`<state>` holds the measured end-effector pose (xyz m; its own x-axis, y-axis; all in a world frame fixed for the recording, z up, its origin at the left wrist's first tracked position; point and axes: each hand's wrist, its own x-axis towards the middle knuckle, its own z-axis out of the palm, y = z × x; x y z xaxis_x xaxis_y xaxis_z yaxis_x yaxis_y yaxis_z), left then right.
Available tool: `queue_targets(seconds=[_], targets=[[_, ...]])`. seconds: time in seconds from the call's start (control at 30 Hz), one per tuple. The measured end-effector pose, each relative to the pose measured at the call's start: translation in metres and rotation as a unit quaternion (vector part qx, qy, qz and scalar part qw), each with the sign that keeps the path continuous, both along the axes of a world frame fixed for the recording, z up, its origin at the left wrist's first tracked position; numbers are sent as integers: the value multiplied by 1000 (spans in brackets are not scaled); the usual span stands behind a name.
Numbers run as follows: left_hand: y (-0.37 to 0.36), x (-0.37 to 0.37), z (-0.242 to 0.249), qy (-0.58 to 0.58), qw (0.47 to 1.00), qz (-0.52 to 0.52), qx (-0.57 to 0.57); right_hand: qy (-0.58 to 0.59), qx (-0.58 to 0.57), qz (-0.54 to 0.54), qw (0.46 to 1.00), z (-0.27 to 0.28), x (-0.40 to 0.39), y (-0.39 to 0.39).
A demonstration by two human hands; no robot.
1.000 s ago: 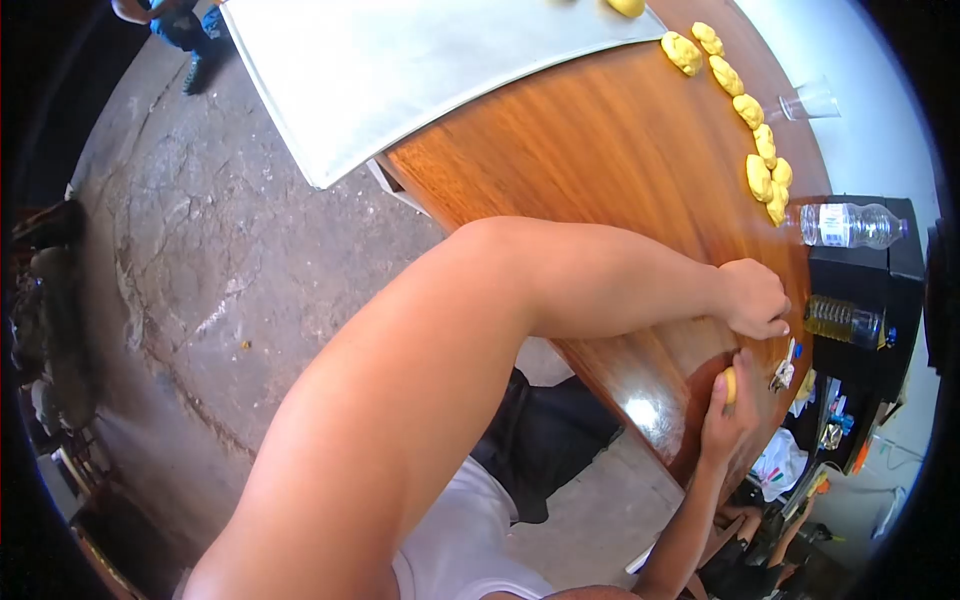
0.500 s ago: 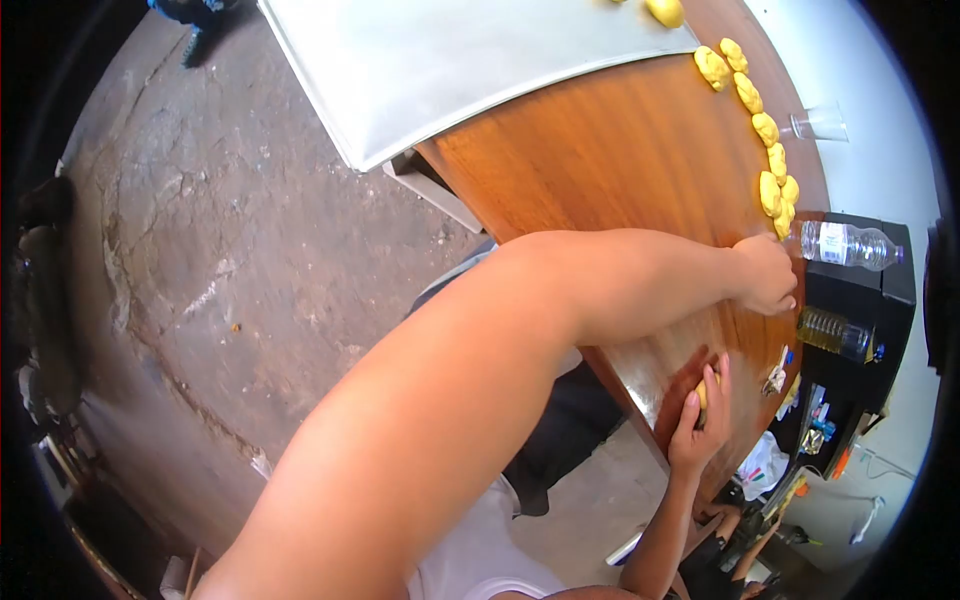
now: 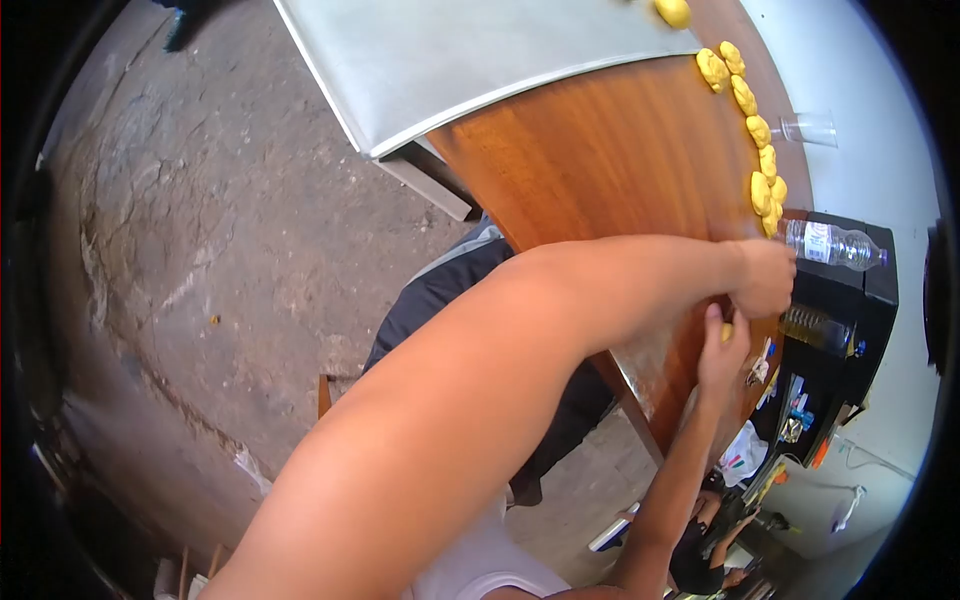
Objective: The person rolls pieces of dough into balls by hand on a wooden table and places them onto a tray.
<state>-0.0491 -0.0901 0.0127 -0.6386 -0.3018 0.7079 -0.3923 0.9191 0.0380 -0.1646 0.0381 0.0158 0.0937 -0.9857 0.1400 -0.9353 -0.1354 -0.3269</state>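
My right hand point(image 3: 724, 358) is closed around a small yellow dough lump point(image 3: 727, 332), part of which shows beside the thumb. My left hand point(image 3: 765, 280) reaches across just above it, fingers curled in; whatever they hold, if anything, is hidden. The two hands are close together over the wooden table point(image 3: 600, 140). Beyond the left hand, several yellow dough lumps point(image 3: 743, 96) lie in a line along the table's wall side. A smoother yellow ball point(image 3: 673, 12) rests on the pale board point(image 3: 480, 60).
A clear plastic bottle point(image 3: 835, 244) and a bottle of yellowish liquid point(image 3: 818, 328) lie near the left hand by a black box point(image 3: 850, 285). A clear cup point(image 3: 808, 129) stands by the wall. Another person point(image 3: 695, 545) is at the lower right, past a white plastic bag point(image 3: 743, 455).
My right hand has moved up from the bare tabletop, with the dough lump in it, to just below my left hand. My left hand stays near the bottles, its fingers curled.
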Motion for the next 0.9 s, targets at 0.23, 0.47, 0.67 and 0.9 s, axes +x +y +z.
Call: queue_targets(seconds=[0.23, 0.47, 0.67, 0.9], targets=[[-45, 41, -8, 123, 913, 56, 386, -4, -18, 93, 996, 4, -29, 100], [-49, 39, -19, 92, 935, 61, 336, 11, -131, 87, 988, -10, -37, -31], [-52, 45, -19, 116, 922, 50, 367, -14, -94, 223, 970, -1, 48, 1], [-46, 45, -9, 89, 915, 70, 388, 11, -87, 116, 989, 3, -35, 59]])
